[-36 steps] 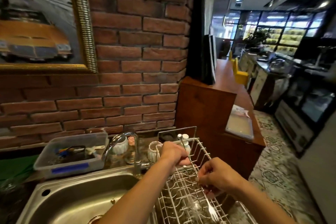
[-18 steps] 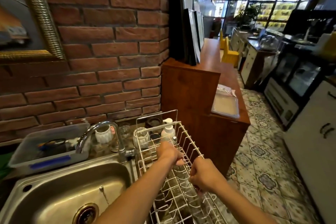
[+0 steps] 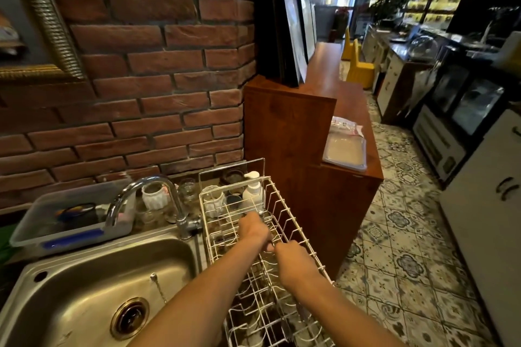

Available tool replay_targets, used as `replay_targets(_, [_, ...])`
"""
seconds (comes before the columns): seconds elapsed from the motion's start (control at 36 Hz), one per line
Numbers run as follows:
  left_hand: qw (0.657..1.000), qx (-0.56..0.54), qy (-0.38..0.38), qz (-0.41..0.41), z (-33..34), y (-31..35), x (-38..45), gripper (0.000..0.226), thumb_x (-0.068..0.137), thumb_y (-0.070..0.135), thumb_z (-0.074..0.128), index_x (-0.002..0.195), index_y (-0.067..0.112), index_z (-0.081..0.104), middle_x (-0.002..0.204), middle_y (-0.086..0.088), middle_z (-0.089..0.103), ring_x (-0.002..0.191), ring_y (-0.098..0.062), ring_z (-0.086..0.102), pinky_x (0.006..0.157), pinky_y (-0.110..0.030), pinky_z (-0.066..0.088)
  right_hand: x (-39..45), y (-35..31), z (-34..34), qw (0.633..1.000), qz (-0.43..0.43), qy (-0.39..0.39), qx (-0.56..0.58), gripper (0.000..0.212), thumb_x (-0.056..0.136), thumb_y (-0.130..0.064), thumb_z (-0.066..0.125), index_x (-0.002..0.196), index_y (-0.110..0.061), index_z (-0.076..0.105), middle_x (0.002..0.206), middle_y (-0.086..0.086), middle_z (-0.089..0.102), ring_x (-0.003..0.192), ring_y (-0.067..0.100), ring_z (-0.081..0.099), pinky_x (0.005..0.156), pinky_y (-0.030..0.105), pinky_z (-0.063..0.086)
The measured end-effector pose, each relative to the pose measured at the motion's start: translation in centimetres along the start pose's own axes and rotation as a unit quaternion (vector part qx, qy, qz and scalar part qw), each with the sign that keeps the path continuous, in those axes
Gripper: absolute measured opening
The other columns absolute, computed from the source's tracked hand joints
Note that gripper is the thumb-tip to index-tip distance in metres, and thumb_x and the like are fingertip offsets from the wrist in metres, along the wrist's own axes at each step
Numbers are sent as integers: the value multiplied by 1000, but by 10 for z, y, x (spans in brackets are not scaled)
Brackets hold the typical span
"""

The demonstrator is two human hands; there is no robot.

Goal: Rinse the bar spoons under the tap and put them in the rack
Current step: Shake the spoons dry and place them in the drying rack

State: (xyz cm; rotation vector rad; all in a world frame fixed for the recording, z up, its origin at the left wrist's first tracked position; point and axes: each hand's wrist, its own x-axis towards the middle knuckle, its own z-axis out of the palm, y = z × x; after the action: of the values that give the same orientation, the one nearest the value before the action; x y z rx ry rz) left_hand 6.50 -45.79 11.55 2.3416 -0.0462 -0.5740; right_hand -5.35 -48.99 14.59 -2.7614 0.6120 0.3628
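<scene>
Both hands over white wire dish rack (image 3: pixel 284 207), fingers curled. Right hand (image 3: pixel 296 263) nearest, fist down in rack; contents hidden, can't tell what it holds. Left hand (image 3: pixel 255 229) just beyond, touching it, fingers curled downward; grip unclear. Bar spoons not visible. Left of hands: steel sink (image 3: pixel 84 276), tap (image 3: pixel 158 200). Beyond: soap pump bottle (image 3: pixel 252 191), brick wall (image 3: pixel 158 65).

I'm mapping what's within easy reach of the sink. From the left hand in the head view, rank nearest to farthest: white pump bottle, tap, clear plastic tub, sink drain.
From the left hand:
1. White pump bottle, just behind it.
2. Tap, to its left.
3. Sink drain, lower left.
4. Clear plastic tub, far left.
</scene>
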Motion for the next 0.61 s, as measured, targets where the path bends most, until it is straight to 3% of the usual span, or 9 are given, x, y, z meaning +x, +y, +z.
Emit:
replay_targets(0.11, [1000,15,-11,-1,3,0,2,30,73,8,85,98,6,68,105,-10,72,100,-24,70,83,-33,60,3,0,4,1000,0,3,-4,34,94,-1,53,125,-14,58,121,10,61,111,29,61,87,39,51])
replay_targets(0.25, [1000,20,-1,6,4,0,3,29,76,6,83,100,6,67,105,-9,71,97,-21,70,75,-26,59,7,1,8,1000,-3,4,-7,32,95,-4,56,125,-14,59,118,9,64,106,25,64,86,36,53])
replay_targets(0.33, [1000,23,12,14,5,0,4,21,84,4,76,104,4,69,103,-9,73,80,-15,70,62,-21,57,8,1,9,1000,-8,2,-20,32,95,-6,57,126,-13,59,118,9,63,107,26,64,85,36,53])
replay_targets(0.44, [998,59,13,25,5,3,0,25,83,4,76,107,3,71,108,-13,72,98,-22,71,80,-29,60,10,2,10,999,-9,-5,-33,35,94,-4,58,128,-12,57,121,10,63,109,26,63,89,38,53])
replay_targets(0.61, [998,67,1,17,0,7,-5,33,77,4,81,108,2,70,112,-13,71,104,-24,70,84,-32,60,10,4,10,1000,-14,-7,-22,43,93,-2,57,133,-16,54,122,10,60,111,26,61,88,37,53])
